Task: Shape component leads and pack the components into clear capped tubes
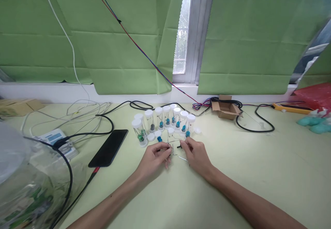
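My left hand (154,158) is closed in a pinch at the middle of the table. A small dark part and thin wire show at its fingertips, too small to name. Facing it, my right hand (198,155) pinches a small black piece (179,146). Thin bent metal wires (173,150) lie or hang between both hands, and a silvery rod (182,158) pokes out under the right fingers. Just beyond stand several clear vials with white caps (148,113), holding blue, green or dark pieces with metal legs. A loose blue piece (159,138) sits beside a white cap (151,137).
A black phone (108,148) lies to the left, near tangled cables and a power strip (58,139). At the left front is a clear plastic container (15,173). Behind right stand an open cardboard box (226,111), a black cable (256,130) and a yellow tool (292,109).
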A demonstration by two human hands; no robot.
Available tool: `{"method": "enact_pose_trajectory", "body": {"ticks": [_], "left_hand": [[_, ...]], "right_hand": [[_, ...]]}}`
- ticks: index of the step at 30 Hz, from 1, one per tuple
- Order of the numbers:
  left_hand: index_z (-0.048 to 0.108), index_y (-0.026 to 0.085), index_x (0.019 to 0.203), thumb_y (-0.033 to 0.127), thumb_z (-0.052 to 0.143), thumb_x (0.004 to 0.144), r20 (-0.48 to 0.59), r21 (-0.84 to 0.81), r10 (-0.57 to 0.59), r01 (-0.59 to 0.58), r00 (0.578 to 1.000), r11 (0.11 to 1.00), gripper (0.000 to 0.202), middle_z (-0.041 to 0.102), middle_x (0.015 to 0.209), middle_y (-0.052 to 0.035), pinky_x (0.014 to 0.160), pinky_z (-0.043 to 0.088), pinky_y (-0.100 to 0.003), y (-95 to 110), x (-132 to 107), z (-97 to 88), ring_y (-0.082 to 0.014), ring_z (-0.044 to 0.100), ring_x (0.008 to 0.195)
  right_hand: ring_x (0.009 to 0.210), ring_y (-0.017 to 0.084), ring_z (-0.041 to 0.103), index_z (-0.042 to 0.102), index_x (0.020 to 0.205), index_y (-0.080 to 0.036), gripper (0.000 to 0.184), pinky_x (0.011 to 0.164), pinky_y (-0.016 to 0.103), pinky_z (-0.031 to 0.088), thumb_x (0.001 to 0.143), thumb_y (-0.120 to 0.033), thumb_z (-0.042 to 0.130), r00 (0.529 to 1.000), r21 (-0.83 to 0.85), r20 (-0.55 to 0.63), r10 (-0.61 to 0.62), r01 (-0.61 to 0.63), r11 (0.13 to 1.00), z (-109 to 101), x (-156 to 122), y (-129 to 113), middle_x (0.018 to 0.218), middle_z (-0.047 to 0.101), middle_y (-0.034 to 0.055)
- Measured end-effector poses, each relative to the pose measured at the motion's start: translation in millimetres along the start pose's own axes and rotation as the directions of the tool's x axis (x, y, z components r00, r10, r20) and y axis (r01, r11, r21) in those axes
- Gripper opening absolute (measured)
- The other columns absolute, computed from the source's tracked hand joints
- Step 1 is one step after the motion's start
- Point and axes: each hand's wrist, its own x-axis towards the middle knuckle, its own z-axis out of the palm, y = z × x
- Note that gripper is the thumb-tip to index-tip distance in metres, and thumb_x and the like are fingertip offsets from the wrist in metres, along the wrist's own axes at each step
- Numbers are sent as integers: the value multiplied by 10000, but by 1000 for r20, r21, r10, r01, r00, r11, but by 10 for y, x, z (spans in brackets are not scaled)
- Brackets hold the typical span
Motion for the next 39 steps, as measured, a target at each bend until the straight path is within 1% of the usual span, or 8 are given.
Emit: {"method": "enact_pose_trajectory", "body": {"ticks": [4, 7, 11, 14, 17, 22, 30, 39], "left_hand": [[661, 149, 896, 350, 749, 728, 32, 15, -24, 23, 999, 1000, 277, 614, 650, -23, 520, 505, -276, -10, -12, -1, -180, 615, 617], [642, 149, 908, 347, 729, 752, 48, 51, -10, 7, 999, 999, 266, 609, 627, -20, 526, 513, -280, -39, -11, -7, -187, 623, 629], [629, 157, 922, 363, 683, 793, 34, 165, 19, -25, 999, 986, 249, 596, 589, -4, 479, 483, -263, -62, -20, -10, -163, 586, 543], [639, 171, 910, 363, 649, 814, 0, 279, 1, -1, 1000, 960, 216, 535, 495, 42, 406, 372, -223, -57, -36, -10, -110, 468, 391], [658, 173, 882, 340, 648, 807, -21, 363, 33, -23, 999, 931, 183, 466, 431, 72, 432, 350, -221, -53, -46, -17, -103, 445, 366], [661, 171, 893, 329, 625, 816, -14, 443, 45, -34, 999, 896, 179, 479, 415, 70, 453, 365, -230, -79, -42, -44, -116, 470, 350], [654, 177, 896, 329, 608, 822, 14, 466, 33, -36, 999, 884, 175, 548, 449, 54, 445, 394, -235, -101, -29, -69, -124, 489, 324], [654, 195, 935, 318, 620, 801, -10, 525, 28, -18, 1000, 851, 185, 488, 421, 74, 448, 347, -225, -89, -29, -64, -123, 466, 359]], "right_hand": [[465, 104, 192, 241, 562, -221, 492, 466, 265, 217, 968, -442, 411, 999, -29, -54, -3, 2, 1000, 8, 4, 2, 499, 217, -67], [456, 100, 205, 221, 546, -219, 519, 465, 266, 216, 967, -454, 414, 999, -3, -47, 18, -19, 1000, 18, 3, 21, 480, 214, -65], [451, 101, 322, 338, 570, -216, 464, 484, 252, 284, 977, -424, 410, 999, 80, -8, 54, -53, 995, 16, -3, 27, 483, 358, -51], [465, 105, 384, 475, 772, -206, 261, 487, 235, 317, 973, -368, 438, 998, 151, 22, 55, -58, 987, 6, -6, 15, 545, 447, -55], [459, 107, 400, 503, 928, -204, 138, 483, 227, 324, 965, -326, 451, 998, 146, 46, 46, -52, 988, 3, -10, 16, 556, 457, -66], [475, 112, 423, 512, 949, -205, 101, 498, 224, 345, 952, -294, 464, 997, 110, 64, 31, -38, 993, 10, -15, 47, 575, 463, -62], [483, 120, 424, 524, 913, -210, 78, 501, 224, 351, 938, -270, 481, 997, 65, 76, 5, -10, 998, -7, -16, 35, 582, 483, -53], [475, 114, 412, 546, 886, -205, 80, 503, 229, 349, 929, -251, 496, 998, 20, 68, -10, 9, 1000, -10, 0, 22, 581, 506, -53]]}}
